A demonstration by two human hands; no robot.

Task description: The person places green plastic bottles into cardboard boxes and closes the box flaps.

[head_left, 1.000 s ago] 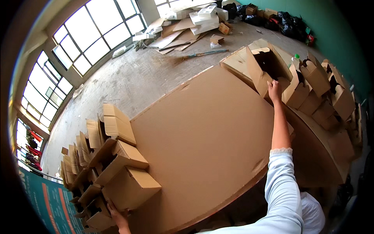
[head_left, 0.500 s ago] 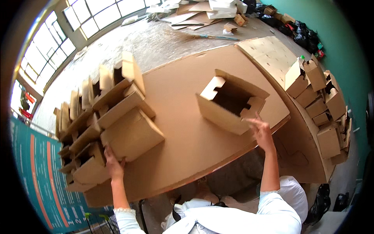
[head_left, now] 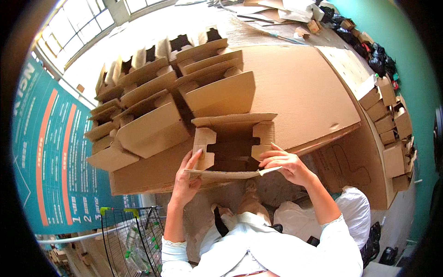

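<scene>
An open brown cardboard box point(head_left: 235, 120) is at the table's near edge, close to my body, with its top flaps spread and a dark inside. My left hand point(head_left: 186, 181) grips its left side, fingers against the notched side flap. At the right end, my right hand point(head_left: 290, 167) is closed over the near corner, fingertips at the right side flap. The near long flap tilts outward toward me. Just beyond, to the left, several similar open boxes point(head_left: 150, 127) stand packed in rows. The undersides of both palms are hidden.
A large cardboard sheet point(head_left: 300, 92) covers the table. More small boxes point(head_left: 394, 159) are stacked along the right. A wire basket cart point(head_left: 134, 240) holding plastic bottles stands at lower left, beside a teal banner point(head_left: 55, 157). A white sack point(head_left: 353, 207) lies near my right elbow.
The single box has come from the table's right part to the near edge before me. My left hand has left the grouped boxes and now holds it. The view has shifted.
</scene>
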